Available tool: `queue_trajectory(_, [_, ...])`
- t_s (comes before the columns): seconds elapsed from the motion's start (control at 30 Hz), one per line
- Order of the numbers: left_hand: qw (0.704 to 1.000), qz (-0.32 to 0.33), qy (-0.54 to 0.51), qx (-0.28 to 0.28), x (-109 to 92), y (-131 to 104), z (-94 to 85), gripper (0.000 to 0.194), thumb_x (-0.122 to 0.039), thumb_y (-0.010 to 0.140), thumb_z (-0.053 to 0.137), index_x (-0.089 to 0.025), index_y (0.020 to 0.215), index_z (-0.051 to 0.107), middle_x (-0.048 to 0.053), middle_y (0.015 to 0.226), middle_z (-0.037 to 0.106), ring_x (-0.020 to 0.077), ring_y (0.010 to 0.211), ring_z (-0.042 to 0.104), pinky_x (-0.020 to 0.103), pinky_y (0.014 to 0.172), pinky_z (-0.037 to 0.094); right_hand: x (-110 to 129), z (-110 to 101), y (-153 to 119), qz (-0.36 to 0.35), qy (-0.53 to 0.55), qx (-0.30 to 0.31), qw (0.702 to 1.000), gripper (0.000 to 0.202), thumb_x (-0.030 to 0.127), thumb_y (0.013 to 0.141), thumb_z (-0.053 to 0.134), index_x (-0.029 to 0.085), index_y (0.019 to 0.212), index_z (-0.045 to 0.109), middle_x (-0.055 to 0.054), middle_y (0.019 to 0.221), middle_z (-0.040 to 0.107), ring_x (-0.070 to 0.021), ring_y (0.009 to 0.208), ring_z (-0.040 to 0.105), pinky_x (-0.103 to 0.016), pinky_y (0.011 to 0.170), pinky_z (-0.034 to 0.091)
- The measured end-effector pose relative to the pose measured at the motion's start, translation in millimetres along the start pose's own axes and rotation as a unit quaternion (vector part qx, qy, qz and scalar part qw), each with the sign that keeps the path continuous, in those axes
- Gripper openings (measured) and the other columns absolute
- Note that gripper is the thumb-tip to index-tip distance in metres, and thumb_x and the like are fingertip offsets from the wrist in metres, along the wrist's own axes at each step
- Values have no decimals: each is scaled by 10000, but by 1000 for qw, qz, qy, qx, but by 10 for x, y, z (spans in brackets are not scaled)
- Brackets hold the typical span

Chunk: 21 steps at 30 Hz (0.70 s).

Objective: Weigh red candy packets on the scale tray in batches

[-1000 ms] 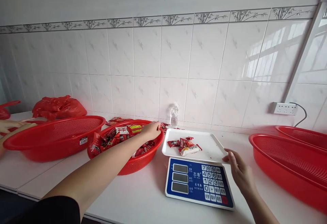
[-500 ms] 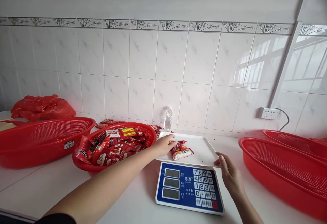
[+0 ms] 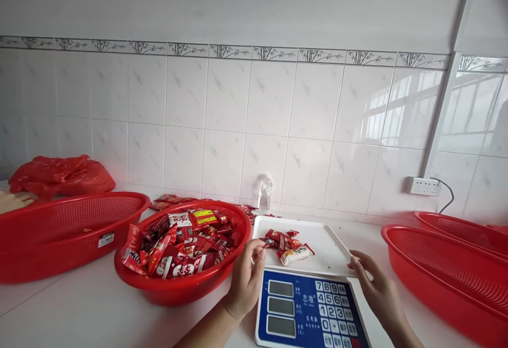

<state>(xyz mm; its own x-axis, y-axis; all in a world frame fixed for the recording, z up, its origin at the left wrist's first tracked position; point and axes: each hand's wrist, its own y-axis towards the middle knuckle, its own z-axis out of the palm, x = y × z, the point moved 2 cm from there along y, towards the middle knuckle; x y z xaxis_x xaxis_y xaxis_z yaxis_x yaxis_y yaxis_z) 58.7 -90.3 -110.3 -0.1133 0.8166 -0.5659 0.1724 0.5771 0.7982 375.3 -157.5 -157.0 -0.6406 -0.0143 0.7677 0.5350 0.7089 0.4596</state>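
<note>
A white scale tray (image 3: 321,242) sits behind the blue keypad panel of a digital scale (image 3: 311,305). Several small red snack packets (image 3: 281,238) and a white-and-red one (image 3: 297,254) lie on the left part of the tray. My left hand (image 3: 246,282) has its fingers closed at the tray's left front corner, beside the packets. At the opposite side, my right hand (image 3: 375,282) pinches the tray's right front corner between thumb and fingers. The scale's displays look blank.
Left of the scale stands a red basket (image 3: 234,279) heaped with snack packets. Another red basket (image 3: 71,252) is farther left, with a red plastic bag (image 3: 61,174) behind it. Red baskets (image 3: 405,252) stand at right. A clear bottle (image 3: 265,194) is by the wall.
My left hand has drawn back from above the packets to the tray's left front corner. My right hand stays at the right corner. The view has shifted slightly.
</note>
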Motion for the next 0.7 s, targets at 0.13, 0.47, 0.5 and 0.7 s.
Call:
queue_trajectory(0.13, [998, -30, -48, 14, -1, -26, -29, 189, -336, 967, 388, -208, 1057, 493, 8, 796, 553, 147, 713, 551, 275, 689, 462, 282, 72, 35, -82, -55, 17, 995, 435, 601, 853, 471, 271, 1084, 635, -24, 1028, 719, -167, 619, 650, -292, 613, 518])
queue_trajectory(0.47, [991, -63, -114, 10, -35, -3, -59, 237, -389, 969, 375, -212, 1088, 477, 1, 775, 512, 142, 693, 517, 274, 688, 448, 1229, 574, 79, -326, -179, 243, 896, 323, 250, 866, 536, 284, 1170, 639, -62, 1156, 663, -246, 1113, 571, -413, 922, 479])
queue_trajectory(0.5, [991, -60, -117, 15, -32, -7, -60, 240, -389, 970, 374, -211, 1093, 478, 2, 777, 512, 141, 689, 513, 274, 683, 447, 1255, 595, 78, -321, -185, 258, 892, 326, 229, 849, 544, 285, 1154, 646, -57, 1143, 669, -245, 1102, 574, -408, 916, 476])
queue_trajectory(0.7, [982, -98, -161, 9, -24, 9, -68, 272, -432, 963, 381, -210, 1084, 480, -4, 756, 508, 145, 702, 519, 278, 692, 450, 1384, 588, 190, -286, -190, 276, 898, 235, 284, 817, 550, 267, 1012, 679, -32, 1018, 695, -205, 918, 629, -338, 818, 486])
